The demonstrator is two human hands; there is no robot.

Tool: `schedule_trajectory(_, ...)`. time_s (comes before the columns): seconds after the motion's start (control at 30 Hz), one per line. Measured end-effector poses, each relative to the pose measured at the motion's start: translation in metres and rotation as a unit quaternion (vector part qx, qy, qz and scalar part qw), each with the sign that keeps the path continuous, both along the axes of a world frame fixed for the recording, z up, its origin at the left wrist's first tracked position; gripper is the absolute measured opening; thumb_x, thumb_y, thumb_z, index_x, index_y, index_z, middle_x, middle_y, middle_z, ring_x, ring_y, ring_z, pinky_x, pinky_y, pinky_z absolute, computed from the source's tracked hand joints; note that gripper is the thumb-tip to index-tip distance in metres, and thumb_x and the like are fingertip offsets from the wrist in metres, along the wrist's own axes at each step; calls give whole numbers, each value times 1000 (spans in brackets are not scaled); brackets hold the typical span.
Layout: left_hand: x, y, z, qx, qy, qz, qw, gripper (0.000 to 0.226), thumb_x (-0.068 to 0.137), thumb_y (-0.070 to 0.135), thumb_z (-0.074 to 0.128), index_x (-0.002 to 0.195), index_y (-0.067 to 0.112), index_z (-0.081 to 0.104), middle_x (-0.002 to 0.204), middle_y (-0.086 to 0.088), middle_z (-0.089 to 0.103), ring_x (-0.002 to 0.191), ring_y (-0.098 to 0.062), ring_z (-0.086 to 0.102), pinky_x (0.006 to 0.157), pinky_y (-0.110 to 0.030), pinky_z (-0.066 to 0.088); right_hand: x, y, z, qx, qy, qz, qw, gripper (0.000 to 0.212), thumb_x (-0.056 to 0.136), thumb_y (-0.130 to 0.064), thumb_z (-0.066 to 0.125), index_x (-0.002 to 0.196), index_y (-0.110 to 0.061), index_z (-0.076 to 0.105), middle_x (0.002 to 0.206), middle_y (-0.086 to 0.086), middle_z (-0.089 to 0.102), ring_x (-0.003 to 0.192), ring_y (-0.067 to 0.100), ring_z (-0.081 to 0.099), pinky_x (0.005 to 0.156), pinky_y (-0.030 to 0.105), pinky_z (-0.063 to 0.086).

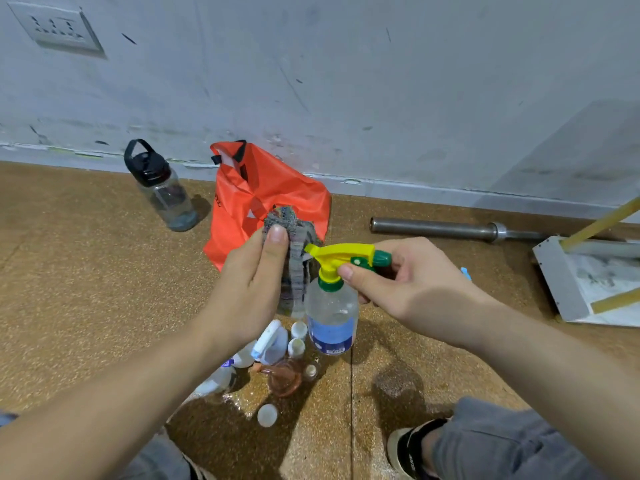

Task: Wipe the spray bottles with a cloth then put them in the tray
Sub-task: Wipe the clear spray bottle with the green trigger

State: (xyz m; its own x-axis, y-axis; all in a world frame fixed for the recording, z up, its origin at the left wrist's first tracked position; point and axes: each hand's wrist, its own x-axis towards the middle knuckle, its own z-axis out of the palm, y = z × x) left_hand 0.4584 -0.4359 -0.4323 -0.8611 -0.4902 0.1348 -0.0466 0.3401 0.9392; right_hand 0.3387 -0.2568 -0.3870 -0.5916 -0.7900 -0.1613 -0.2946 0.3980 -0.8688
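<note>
Near the person's knees, small bottles (273, 344) lie on the floor (86, 306). Above them the right hand (412, 289) pinches the spray bottle (332, 317) by its yellow head, fingers closed on it. The left hand (249, 285) presses a cloth (294, 258) against the bottle. Behind lies an orange bag (263, 192), near the wall (346, 81).

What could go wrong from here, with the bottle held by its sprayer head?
1. The right hand holds the spray bottle only by its yellow sprayer head; the grip looks light, so pressure from the cloth in the left hand might twist it loose.
2. A drop would land among the small bottles on the floor below.
3. The floor there looks wet, so anything set down could pick up dirt again.
</note>
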Motion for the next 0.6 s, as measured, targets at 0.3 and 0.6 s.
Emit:
schedule_trajectory(0.3, 3, 7, 12, -131, 42, -54, 989, 39, 111, 43, 27, 101, 21, 57, 87, 7, 61, 80, -10, 59, 73, -24, 46, -3, 3, -3, -15, 51, -10, 999, 24, 98, -34, 69, 88, -12, 73, 69, 7, 60, 61, 11, 49, 60, 35, 39)
schedule_trajectory(0.6, 1, -1, 4, -362, 45, -151, 919, 50, 110, 48, 27, 124, 10, 56, 99, -1, 56, 86, -18, 50, 77, -30, 43, 9, 2, 2, 13, 48, 45, 998, 15, 98, -21, 67, 89, -10, 69, 69, 17, 62, 48, 9, 45, 50, 25, 41)
